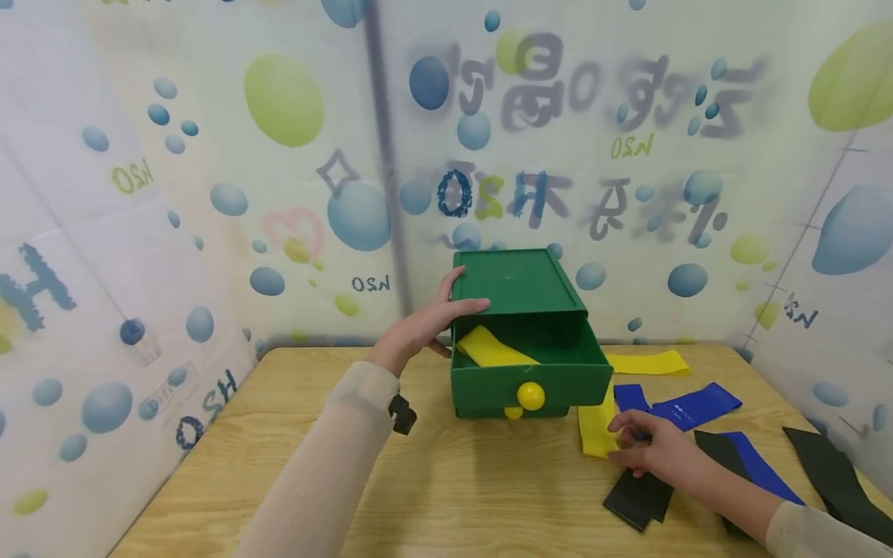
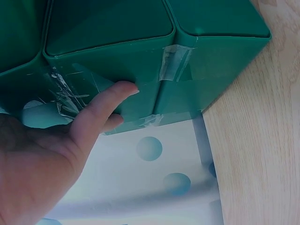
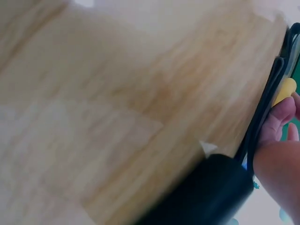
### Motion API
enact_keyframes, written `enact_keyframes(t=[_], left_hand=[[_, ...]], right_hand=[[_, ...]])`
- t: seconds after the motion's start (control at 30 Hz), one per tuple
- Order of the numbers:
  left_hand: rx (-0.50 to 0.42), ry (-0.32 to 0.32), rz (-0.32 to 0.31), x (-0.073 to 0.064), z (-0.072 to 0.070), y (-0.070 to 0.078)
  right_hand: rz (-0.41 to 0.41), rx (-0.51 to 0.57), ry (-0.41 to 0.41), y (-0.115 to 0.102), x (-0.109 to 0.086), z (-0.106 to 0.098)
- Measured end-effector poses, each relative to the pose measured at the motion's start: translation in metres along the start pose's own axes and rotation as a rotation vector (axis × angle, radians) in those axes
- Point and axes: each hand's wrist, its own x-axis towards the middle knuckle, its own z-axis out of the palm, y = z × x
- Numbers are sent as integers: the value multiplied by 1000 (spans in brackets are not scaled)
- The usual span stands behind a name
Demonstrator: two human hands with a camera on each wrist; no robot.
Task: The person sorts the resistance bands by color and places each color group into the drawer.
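A green drawer box [image 1: 519,279] stands on the table with its upper drawer [image 1: 488,387] pulled out; a yellow knob [image 1: 531,396] is on the drawer's front. A folded yellow band [image 1: 491,349], like a flat exercise band, lies inside. My left hand [image 1: 425,322] rests against the box's left side, fingers spread and thumb over the top. In the left wrist view its thumb [image 2: 110,101] lies along the green wall. My right hand [image 1: 652,446] hovers with loosely bent fingers beside a second yellow band [image 1: 596,426], above a folded black band [image 1: 640,497]; nothing shows in its grasp.
Right of the box lie another yellow band [image 1: 649,363], a blue band [image 1: 701,405], a black band over a blue one [image 1: 763,469], and a black band [image 1: 833,473] near the table's right edge. A patterned curtain [image 1: 314,178] stands close behind the wooden table [image 1: 293,434].
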Motion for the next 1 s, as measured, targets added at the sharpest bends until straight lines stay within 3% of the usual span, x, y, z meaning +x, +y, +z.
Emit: enact_keyframes(t=[0.17, 0.43, 1.0], left_hand=[[0, -3, 0, 0, 0, 1], [6, 1, -10, 1, -3, 0], [2, -2, -17, 0, -1, 0]], right_hand=[[-36, 1, -37, 4, -1, 0], [-168, -68, -78, 6, -2, 5], [-166, -115, -106, 5, 3, 2]])
